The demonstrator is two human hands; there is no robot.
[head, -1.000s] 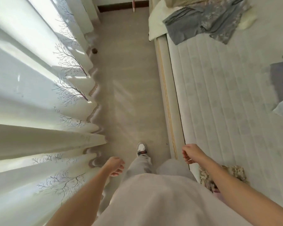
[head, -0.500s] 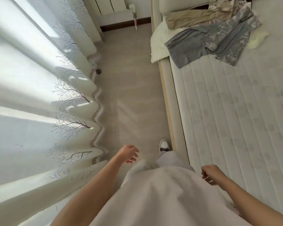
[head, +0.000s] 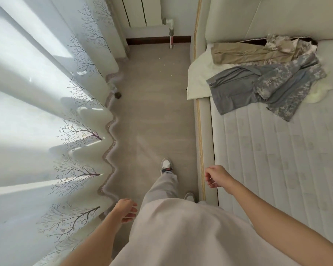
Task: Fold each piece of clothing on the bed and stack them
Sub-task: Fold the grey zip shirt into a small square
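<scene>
No writing, label, brand or number can be read anywhere in the view. The sheer white curtain (head: 46, 116) carries only a printed pattern of bare branches, and the white quilted mattress (head: 277, 160) shows faint square motifs too blurred to make out.

Daylight pours in through the sheer curtain (head: 46, 116) on the left, and its folds glow almost white, washed out in broad glaring bands. The floor (head: 154, 116) takes a soft, even light with faint pale streaks and only weak shadows along the curtain hem. The mattress (head: 277, 160) on the right is brightly lit with little contrast. The wide lens bends the bed frame (head: 200, 131) and curtain outward toward the edges. Near forearms look slightly soft; the rest is fairly sharp.
</scene>
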